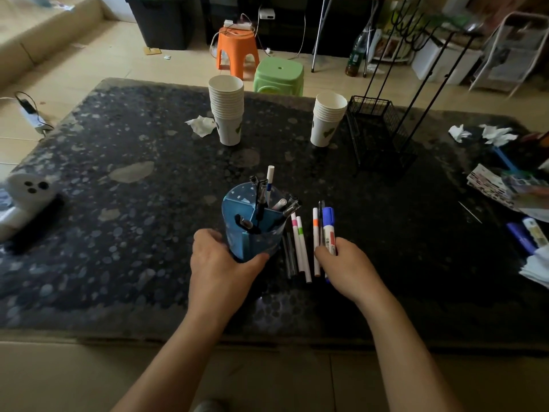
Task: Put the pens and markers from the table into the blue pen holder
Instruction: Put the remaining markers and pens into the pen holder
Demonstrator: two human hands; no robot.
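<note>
Two bare hands over dark table [118, 179], mid-task.
Left hand [221, 260] gripping blue pen holder [252, 221], partly filled; right hand [346, 263] clutching blue marker [329, 230]; several pens [300, 248] left.

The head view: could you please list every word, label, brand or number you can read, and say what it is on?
None can be read.
Blue-capped marker under the right hand: label print, too small and blurred.
Both paper cup stacks: green marks only, no legible text.
Bottle on the floor: label too blurred.
</note>
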